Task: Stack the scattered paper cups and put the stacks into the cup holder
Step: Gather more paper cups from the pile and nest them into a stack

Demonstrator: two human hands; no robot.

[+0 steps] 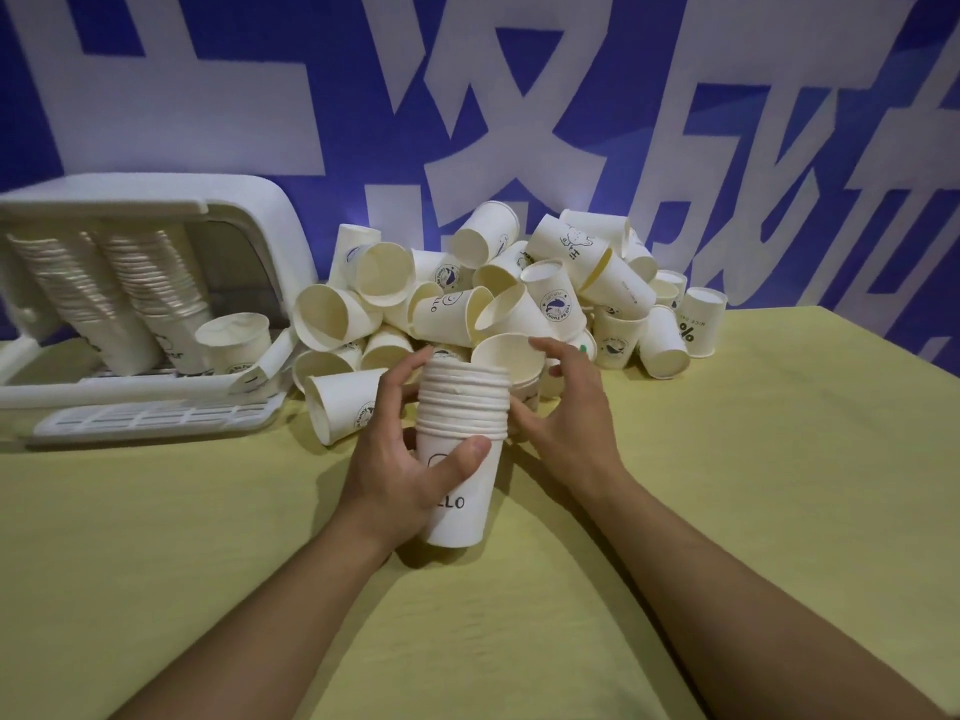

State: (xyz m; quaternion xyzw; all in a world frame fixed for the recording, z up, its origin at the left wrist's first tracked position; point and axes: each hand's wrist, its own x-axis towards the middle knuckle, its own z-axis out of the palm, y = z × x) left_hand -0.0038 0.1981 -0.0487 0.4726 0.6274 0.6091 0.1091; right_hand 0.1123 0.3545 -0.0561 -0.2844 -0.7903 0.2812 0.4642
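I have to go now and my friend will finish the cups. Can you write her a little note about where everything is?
Left hand grips the stack of cups just above the yellow table.
Right hand reaches for a loose cup at the pile's front; no grip yet.
Done: two tall stacks lean in the cup holder.
Left: the big pile needs stacking, then goes into the holder.

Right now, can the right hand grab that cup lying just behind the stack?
Probably yes. The right hand already curls over the loose cup behind the stack that the left hand grips, and nothing lies between them.
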